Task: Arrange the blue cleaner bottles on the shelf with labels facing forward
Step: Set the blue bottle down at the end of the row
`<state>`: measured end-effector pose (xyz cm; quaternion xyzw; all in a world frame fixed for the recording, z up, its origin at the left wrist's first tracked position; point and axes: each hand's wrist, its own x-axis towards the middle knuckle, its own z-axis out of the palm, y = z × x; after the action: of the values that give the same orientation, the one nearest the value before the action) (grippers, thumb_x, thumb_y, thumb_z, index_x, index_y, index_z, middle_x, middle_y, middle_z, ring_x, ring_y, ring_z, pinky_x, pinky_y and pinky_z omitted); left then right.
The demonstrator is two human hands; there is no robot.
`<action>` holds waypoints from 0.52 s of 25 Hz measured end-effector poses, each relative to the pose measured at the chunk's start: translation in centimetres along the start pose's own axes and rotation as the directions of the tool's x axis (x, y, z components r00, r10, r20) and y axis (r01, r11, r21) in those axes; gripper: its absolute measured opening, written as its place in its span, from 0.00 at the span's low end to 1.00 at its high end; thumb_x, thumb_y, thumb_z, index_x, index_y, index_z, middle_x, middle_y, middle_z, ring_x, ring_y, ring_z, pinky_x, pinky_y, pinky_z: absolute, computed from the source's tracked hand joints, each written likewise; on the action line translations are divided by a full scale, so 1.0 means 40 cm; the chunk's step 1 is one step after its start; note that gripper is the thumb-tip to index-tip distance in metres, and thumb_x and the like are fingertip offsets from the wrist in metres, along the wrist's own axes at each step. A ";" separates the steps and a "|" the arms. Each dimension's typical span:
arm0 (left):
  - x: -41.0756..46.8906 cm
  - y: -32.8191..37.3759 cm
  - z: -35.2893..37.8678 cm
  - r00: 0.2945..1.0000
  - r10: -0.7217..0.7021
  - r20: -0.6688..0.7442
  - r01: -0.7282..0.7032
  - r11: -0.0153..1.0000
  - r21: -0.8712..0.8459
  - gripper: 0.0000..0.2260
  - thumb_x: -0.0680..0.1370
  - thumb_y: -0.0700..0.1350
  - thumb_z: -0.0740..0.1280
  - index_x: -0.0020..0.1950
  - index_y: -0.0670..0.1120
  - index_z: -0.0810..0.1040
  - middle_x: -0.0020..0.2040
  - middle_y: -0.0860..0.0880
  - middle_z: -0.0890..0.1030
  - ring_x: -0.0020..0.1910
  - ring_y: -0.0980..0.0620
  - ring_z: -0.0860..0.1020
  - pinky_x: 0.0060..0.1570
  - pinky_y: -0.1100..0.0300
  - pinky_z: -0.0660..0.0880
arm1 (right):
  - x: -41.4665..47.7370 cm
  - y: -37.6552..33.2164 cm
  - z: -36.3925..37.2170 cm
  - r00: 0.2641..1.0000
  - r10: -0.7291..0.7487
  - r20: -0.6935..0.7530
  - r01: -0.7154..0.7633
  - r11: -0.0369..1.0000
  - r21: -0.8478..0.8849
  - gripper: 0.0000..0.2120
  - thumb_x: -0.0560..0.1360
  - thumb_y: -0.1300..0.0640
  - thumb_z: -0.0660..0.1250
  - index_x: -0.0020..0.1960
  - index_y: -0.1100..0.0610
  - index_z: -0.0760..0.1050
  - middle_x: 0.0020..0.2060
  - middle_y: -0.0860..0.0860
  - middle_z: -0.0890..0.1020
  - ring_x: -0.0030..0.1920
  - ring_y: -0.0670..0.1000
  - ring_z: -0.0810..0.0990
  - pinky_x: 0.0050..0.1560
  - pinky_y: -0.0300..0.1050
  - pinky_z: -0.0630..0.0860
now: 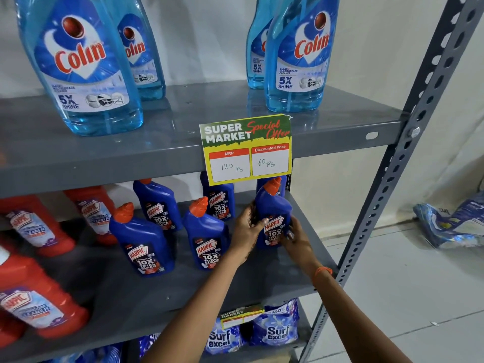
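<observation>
wall point(366, 48): plain cream | floor point(419, 284): pale tiles | shelving upright point(408, 142): grey perforated steel

Even, soft daylight fills my view; faint sheen on the upper shelf point(170, 137). Edges bow, and red bottles point(39, 305) at 9 o'clock blur.

Both hands point(246, 229) point(296, 238) forward, fingers point(262, 221) curled in grip.

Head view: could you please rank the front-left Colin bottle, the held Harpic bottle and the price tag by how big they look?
1. Colin bottle, largest, though nearest the camera.
2. Price tag.
3. Harpic bottle, held by both hands; it looks close to the tag, so that order is unsure.
</observation>
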<state>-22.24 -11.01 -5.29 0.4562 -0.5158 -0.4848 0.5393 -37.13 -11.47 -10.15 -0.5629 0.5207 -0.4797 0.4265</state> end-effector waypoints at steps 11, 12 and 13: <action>-0.018 -0.055 0.013 0.998 -0.062 -0.029 0.068 0.960 0.271 0.11 0.73 0.38 0.69 0.55 0.41 0.78 0.53 0.41 0.83 0.53 0.43 0.81 0.56 0.48 0.77 | 0.021 -0.014 -0.034 0.996 0.048 -0.077 -0.055 0.995 -0.087 0.21 0.75 0.73 0.53 0.66 0.64 0.68 0.56 0.55 0.76 0.55 0.53 0.75 0.50 0.39 0.77; -0.031 -0.058 0.027 0.998 -0.057 -0.034 0.065 0.953 0.296 0.12 0.73 0.38 0.69 0.56 0.40 0.78 0.53 0.40 0.83 0.53 0.42 0.81 0.55 0.48 0.77 | 0.009 -0.015 -0.043 0.994 0.045 -0.098 -0.055 0.994 -0.095 0.21 0.74 0.73 0.53 0.65 0.64 0.68 0.56 0.57 0.77 0.55 0.54 0.75 0.53 0.45 0.76; -0.042 -0.060 0.040 0.998 -0.050 -0.038 0.059 0.948 0.314 0.12 0.73 0.39 0.70 0.56 0.40 0.78 0.53 0.39 0.83 0.53 0.42 0.81 0.53 0.50 0.78 | -0.005 -0.016 -0.050 0.992 0.038 -0.119 -0.053 0.992 -0.117 0.20 0.74 0.73 0.53 0.64 0.64 0.69 0.55 0.58 0.78 0.53 0.54 0.76 0.53 0.45 0.77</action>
<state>-23.97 -9.61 -7.79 0.5576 -0.5656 -0.4041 0.4536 -38.99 -11.17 -9.20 -0.5465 0.5855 -0.4697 0.3714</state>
